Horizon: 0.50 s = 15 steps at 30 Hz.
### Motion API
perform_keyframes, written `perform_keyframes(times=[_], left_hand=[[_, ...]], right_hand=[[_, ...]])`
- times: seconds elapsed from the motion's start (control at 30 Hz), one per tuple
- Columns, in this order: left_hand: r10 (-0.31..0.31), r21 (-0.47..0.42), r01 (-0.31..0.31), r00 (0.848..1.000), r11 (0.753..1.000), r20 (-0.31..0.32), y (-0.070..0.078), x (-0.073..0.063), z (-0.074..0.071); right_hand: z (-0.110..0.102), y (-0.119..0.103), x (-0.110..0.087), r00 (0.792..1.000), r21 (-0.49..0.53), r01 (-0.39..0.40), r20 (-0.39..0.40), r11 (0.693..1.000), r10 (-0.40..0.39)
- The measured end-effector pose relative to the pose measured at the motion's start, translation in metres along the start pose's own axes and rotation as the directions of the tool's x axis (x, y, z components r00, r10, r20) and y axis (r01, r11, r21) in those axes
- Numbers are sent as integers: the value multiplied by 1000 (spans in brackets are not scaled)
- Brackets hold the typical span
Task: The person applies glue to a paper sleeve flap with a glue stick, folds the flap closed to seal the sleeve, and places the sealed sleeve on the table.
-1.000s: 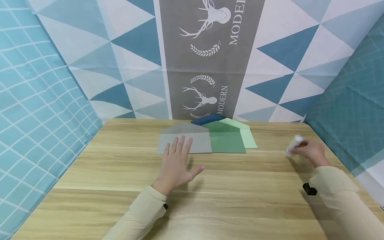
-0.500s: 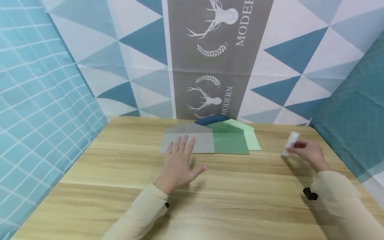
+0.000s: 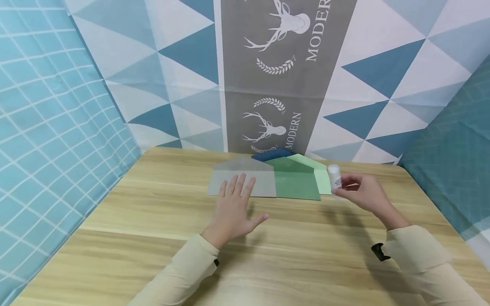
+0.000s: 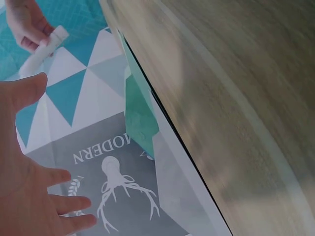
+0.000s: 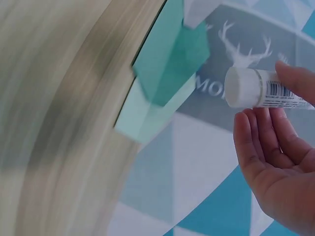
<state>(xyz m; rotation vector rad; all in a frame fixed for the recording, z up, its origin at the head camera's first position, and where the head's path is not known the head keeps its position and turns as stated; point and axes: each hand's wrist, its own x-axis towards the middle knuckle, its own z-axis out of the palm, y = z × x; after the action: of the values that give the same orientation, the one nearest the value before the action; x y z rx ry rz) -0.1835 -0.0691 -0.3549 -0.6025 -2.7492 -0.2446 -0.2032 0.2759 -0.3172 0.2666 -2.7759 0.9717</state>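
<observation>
My right hand (image 3: 363,193) pinches a white glue stick (image 3: 334,176) between thumb and fingers, held off the table near the light green envelope (image 3: 323,180). In the right wrist view the glue stick (image 5: 270,88) shows a barcode label and a white end piece. My left hand (image 3: 231,216) is spread with straight fingers, raised above the table in front of the grey envelope (image 3: 252,180), and holds nothing. A dark green envelope (image 3: 296,182) overlaps the light green one, and a navy blue envelope (image 3: 272,154) is mostly hidden behind. Their pointed flaps face the back wall.
The wooden table (image 3: 126,250) ends at a patterned cloth backdrop (image 3: 191,85) just behind the envelopes. Blue gridded cloth (image 3: 49,106) borders the left side and teal cloth (image 3: 455,157) the right. A black wrist strap piece (image 3: 380,252) hangs below the right sleeve.
My right hand has carried the glue stick leftward from the table's right side to beside the light green envelope. The left hand stays spread in nearly the same place; the head view has shifted slightly.
</observation>
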Motion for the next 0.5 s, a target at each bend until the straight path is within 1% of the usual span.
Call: perform_keyframes(times=[0.2,0.3,0.37,0.43,0.47,0.5], left_hand=[[30,24,-30,999,999,-21,2,2,0],[55,33,-54,998,998,-41,4,4,0],[84,39,-81,993,996,-79,4,5,-1],[132,19,-130,980,991,-149,5,6,-2],[162,11,-163,968,987,-191,4,7,-3],[193,0,-199,952,980,-237,4,8,-4]], right_hand=[[7,-23,-3,1000,41,26,-3,999,-26],[11,-31,-6,997,35,81,-15,996,-80],[14,-36,-9,992,22,129,-18,991,-129],[17,-41,-11,984,-10,178,-18,984,-178],[19,-44,-13,979,-23,201,-17,979,-202],[20,-46,-14,975,-34,222,-15,975,-222]])
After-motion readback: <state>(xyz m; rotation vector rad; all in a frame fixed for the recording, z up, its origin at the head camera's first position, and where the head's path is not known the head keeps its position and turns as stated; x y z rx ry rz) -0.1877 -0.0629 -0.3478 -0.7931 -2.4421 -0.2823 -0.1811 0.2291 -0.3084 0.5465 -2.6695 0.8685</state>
